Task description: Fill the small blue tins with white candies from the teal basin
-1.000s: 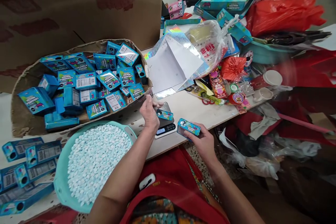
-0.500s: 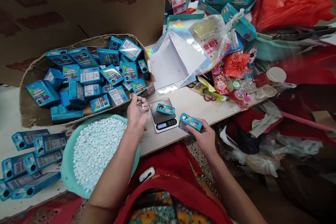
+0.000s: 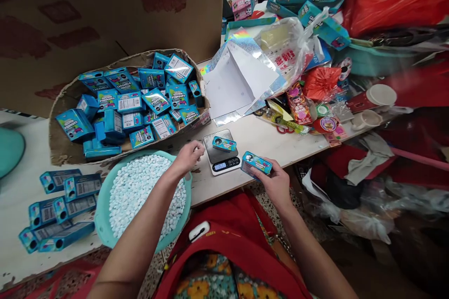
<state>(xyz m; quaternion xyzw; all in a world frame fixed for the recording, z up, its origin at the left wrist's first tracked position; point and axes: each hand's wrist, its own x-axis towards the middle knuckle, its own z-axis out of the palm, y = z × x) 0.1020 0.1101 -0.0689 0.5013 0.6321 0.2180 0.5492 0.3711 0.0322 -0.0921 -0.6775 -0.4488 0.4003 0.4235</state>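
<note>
In my right hand (image 3: 277,180) is a blue candy box (image 3: 257,164), held by its sides at the table edge, its end hole turned up with white candies showing in it. My left hand (image 3: 191,155) is closed, fingers curled over small white candies, most of them hidden. It hovers between the candy basin and the scale. On the digital scale (image 3: 216,155), with its display lit, lies another blue candy box (image 3: 224,143). A turquoise basin (image 3: 101,215) full of pale candies (image 3: 135,191) stands below my left forearm.
Behind the basin, a cut-down cardboard tray (image 3: 58,149) holds many blue boxes. Several more boxes (image 3: 66,205) lie at the left. White sheets (image 3: 231,79) lie beyond the scale. Wrappers, a red bag (image 3: 396,2) and a paper cup (image 3: 373,96) crowd the right side.
My left hand has turned over from palm-up with candies showing to a closed fist, near the scale's left edge. My right hand still holds its box. The view has shifted slightly left.
</note>
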